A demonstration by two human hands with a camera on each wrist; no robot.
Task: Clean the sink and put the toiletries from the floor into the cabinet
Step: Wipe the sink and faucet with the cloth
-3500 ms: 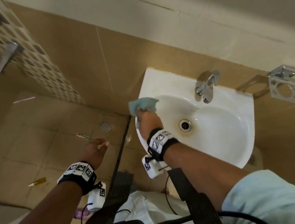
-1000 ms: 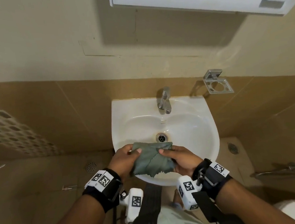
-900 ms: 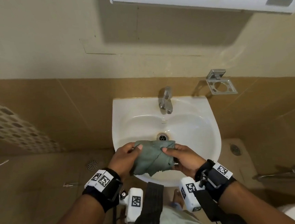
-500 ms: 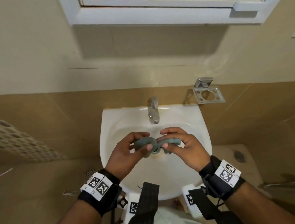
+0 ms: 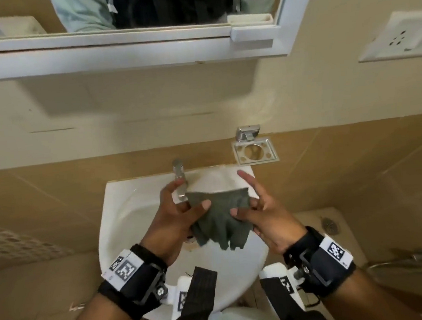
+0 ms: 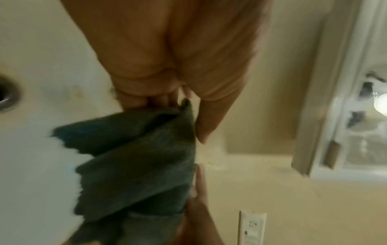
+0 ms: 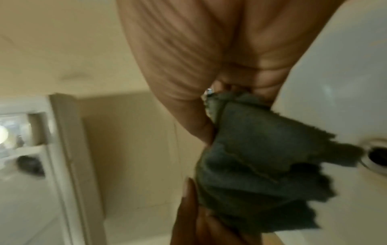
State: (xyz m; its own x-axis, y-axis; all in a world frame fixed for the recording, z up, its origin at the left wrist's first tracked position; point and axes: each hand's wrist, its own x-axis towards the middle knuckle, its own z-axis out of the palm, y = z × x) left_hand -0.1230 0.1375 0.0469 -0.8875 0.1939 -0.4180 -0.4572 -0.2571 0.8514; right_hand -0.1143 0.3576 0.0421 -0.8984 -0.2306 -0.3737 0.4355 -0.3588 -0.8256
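A grey-green cloth (image 5: pixel 220 220) hangs folded above the white sink (image 5: pixel 123 218). My left hand (image 5: pixel 178 216) pinches its left side between thumb and fingers, and my right hand (image 5: pixel 256 212) pinches its right side, index finger stretched out. In the left wrist view the cloth (image 6: pixel 136 162) hangs from my fingers over the basin. In the right wrist view the cloth (image 7: pixel 261 157) reaches toward the drain (image 7: pixel 376 155). The chrome tap (image 5: pixel 179 178) stands just behind my left fingers. The mirrored cabinet (image 5: pixel 129 54) hangs above, door closed.
A chrome soap holder (image 5: pixel 255 152) is fixed to the wall right of the sink. A white socket plate (image 5: pixel 398 37) sits at the upper right. A floor drain (image 5: pixel 329 224) and a chrome hose handle (image 5: pixel 415 256) lie to the right.
3.5 s ago my right hand alone wiped the sink's left rim. Both hands then took the cloth, bunched it over the basin and now hold it spread higher, near the tap.
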